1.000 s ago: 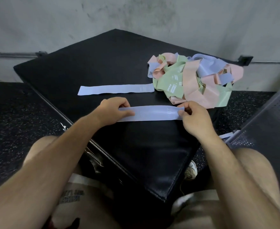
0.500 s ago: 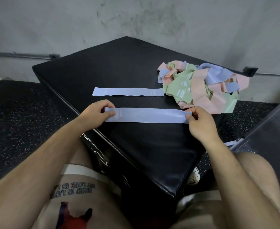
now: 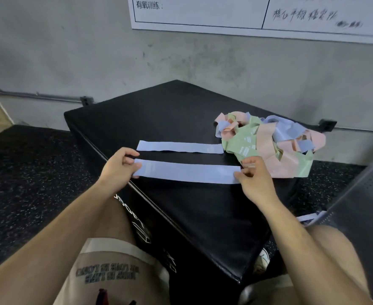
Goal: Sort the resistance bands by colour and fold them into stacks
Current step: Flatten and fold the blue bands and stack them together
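Change: the band between the hands reads longer and flatter than a second ago, when more of it was bunched under the fingers. The view has tipped up too, so a white wall board with handwriting [image 3: 203,16] now shows at 12 o'clock. My read: blue band number two is straightened and about ready to go down or be folded, so sorting has barely begun.

Left to right:
- My left hand [image 3: 119,167] pinches the left end of the long flat pale-blue rubber band [image 3: 187,173], thumb on top.
- The band runs 9 to 3 o'clock, low over the near edge of the black padded vinyl box [image 3: 159,115]; whether it touches the top, I cannot tell.
- A second pale-blue flat band [image 3: 179,147] lies free on the box just beside it at its 12 o'clock, parallel, with slightly wavy edges and faint print at the right end.
- My right hand [image 3: 254,179] pinches the held band's right end.
- A tangled heap of pink, green and blue thin matte bands [image 3: 271,146] sits at the box's 2 o'clock, looped and creased.
- A grey perforated metal seat [image 3: 368,205] is at 3 o'clock.
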